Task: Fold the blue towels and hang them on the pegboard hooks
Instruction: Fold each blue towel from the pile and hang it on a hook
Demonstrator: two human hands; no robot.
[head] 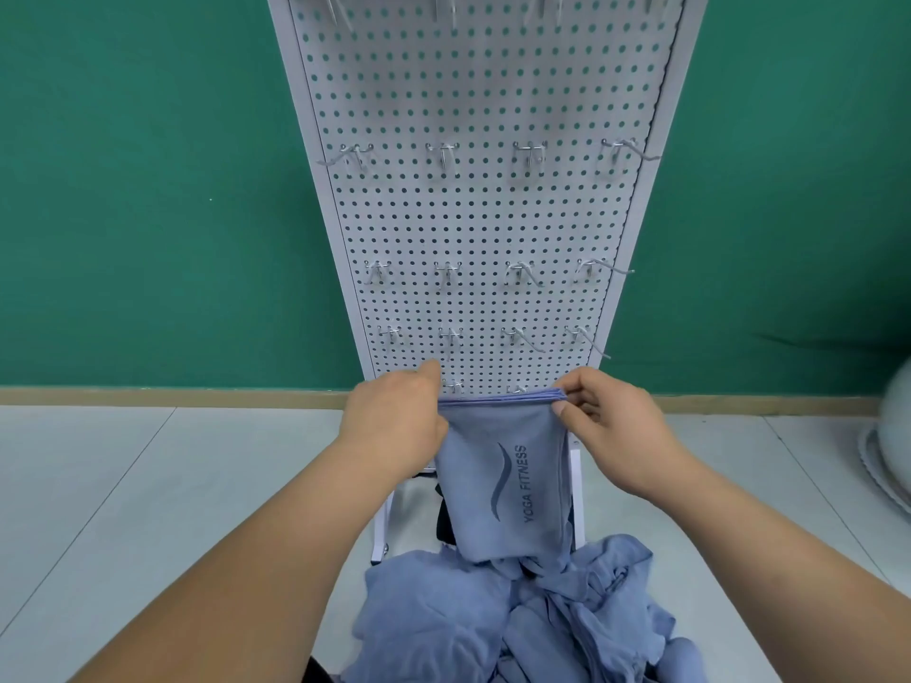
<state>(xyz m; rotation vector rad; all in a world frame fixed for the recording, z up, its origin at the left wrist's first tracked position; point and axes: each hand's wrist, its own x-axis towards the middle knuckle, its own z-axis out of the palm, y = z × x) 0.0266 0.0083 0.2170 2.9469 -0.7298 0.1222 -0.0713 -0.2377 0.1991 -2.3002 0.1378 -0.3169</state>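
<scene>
Now: folded towel (503,485) hangs at 6 o'clock of pegboard (473,214). Left hand (394,421) grips its top-left corner; right hand (611,426) pinches the stacked edges. Keep layers flush and lift toward the hook (449,337) at 12 o'clock. Pile (493,623) lies below.

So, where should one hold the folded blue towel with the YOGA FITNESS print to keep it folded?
Hold the folded blue cloth towel at its top edge, at both corners, coming from the two sides, as the left hand and right hand do now. The layers stack together there, so pinching fingers keep them aligned while the rest hangs straight down.
</scene>
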